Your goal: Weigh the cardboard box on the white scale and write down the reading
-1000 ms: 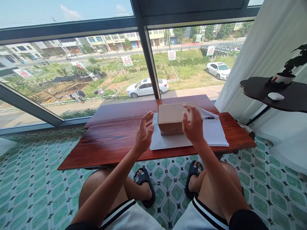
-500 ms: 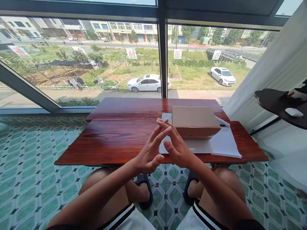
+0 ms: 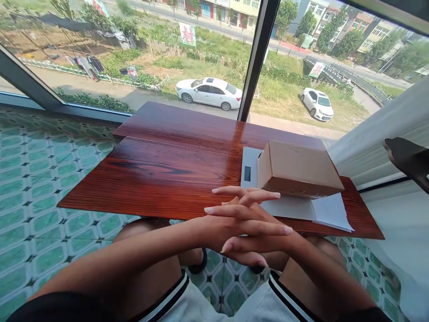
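My left hand [image 3: 219,229] and my right hand [image 3: 276,242] meet in front of the table's near edge, fingers crossed through each other. The fingers of both hands stretch out long, and no object shows between them. Beyond them, a closed brown cardboard box [image 3: 304,167] sits on the right part of the red-brown wooden table [image 3: 150,174]. A flat light-grey thing [image 3: 250,156] with a small dark rectangle lies under the box. White paper sheets [image 3: 331,212] stick out at the box's near right side.
My knees are under the table's near edge, above a green tiled floor [image 3: 30,214]. Large windows with a dark frame [image 3: 256,62] stand behind the table. On the right hang a white curtain [image 3: 378,134] and a dark shelf edge [image 3: 409,158].
My hands have gone from touching at the fingertips to interlaced fingers, lower down. The view has tilted and turned downward.
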The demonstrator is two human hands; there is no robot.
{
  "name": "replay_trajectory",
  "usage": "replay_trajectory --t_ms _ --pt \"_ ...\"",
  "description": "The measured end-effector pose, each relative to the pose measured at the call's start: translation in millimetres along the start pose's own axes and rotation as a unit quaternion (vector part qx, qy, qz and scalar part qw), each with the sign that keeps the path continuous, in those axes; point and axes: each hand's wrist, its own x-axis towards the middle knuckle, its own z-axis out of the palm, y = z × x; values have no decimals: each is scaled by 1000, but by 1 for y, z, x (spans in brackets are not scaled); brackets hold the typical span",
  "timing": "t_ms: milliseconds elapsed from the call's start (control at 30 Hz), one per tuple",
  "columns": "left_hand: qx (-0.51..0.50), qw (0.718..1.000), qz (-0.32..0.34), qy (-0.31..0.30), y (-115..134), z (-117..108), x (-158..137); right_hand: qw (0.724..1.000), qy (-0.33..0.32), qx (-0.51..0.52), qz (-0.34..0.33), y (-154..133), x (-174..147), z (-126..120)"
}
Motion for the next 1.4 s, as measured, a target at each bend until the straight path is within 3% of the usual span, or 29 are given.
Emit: replay_trajectory --t_ms 33,100,167,233,367,433,500,600,733,800,867,933,967,1000,1133,1200,1267,1367,1400 --pt "-11 995 -79 63 1 27 -3 998 39 -11 47 2 -13 8" --pt "-6 950 -232 210 6 79 -6 993 85 -6 86 3 -33 17" --pt "-1 907 -315 279 9 109 -11 987 106 17 121 4 -45 17" --pt "-6 895 -345 283 5 114 -18 979 110 47 167 4 -52 10" --pt "-36 920 -338 194 -9 102 -33 955 109 81 263 4 -66 3" --pt "-41 906 -369 202 -11 108 -35 930 168 46 325 -1 -74 13" --pt "-52 891 -406 195 -14 113 -35 883 275 -34 379 -10 -76 32" --pt "-67 875 -454 156 -24 87 -48 822 398 -136 384 -24 -63 67" --pt "-100 876 -468 62 -44 11 -79 750 522 -172 367 -33 -27 102" --pt "-103 880 -461 48 -48 -13 -89 720 574 -168 352 -31 -10 112" --pt "-99 879 -461 64 -47 -18 -93 672 630 -190 340 -27 4 120" --pt "-87 871 -473 102 -44 -9 -92 628 676 -212 322 -23 8 124" --pt "-79 864 -481 125 -41 -2 -90 627 680 -213 314 -21 7 125" --pt "-71 858 -487 147 -39 5 -88 645 668 -204 309 -20 2 125" --pt "-61 850 -485 196 -33 16 -81 789 529 -121 289 -21 -24 120" --pt "-75 861 -470 177 -31 8 -82 813 502 -113 273 -22 -28 119" --pt "-91 870 -461 153 -30 -3 -85 783 540 -141 275 -23 -20 121" --pt "-74 861 -481 147 -27 -13 -96 689 637 -184 293 -21 -1 129" --pt "-55 855 -493 150 -27 -14 -100 669 655 -191 294 -20 3 132"
